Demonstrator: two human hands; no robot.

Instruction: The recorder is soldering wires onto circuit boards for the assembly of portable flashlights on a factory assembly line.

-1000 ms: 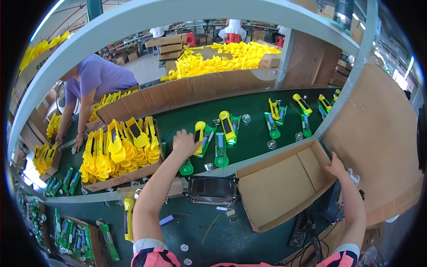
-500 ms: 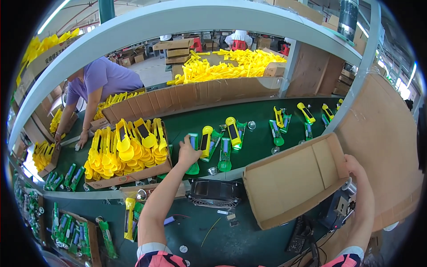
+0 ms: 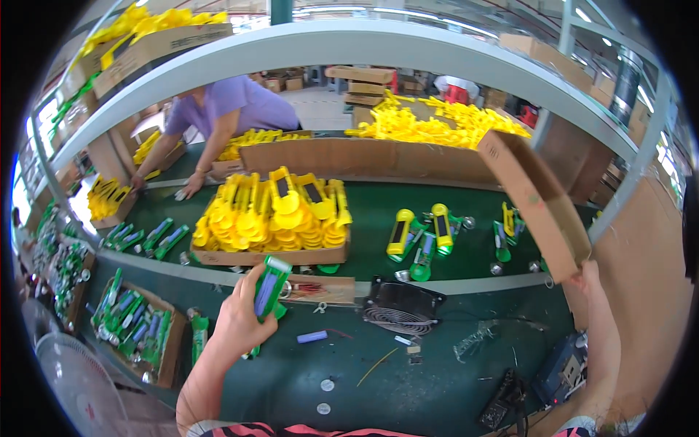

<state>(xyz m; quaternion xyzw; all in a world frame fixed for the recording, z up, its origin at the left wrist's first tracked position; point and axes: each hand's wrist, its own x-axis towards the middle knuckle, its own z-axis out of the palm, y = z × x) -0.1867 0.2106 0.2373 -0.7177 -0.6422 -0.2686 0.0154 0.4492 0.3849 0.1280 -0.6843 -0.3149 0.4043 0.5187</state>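
Pulling back from the conveyor belt [image 3: 378,211], the left hand [image 3: 244,320] is now gripping a green part [image 3: 269,288], while the right hand [image 3: 588,280] is gripping and tilting the cardboard box [image 3: 539,204] upward.

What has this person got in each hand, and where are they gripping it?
The left hand grips a green plastic part around its lower end. The right hand holds an empty cardboard box by its bottom corner, tipped up on edge.
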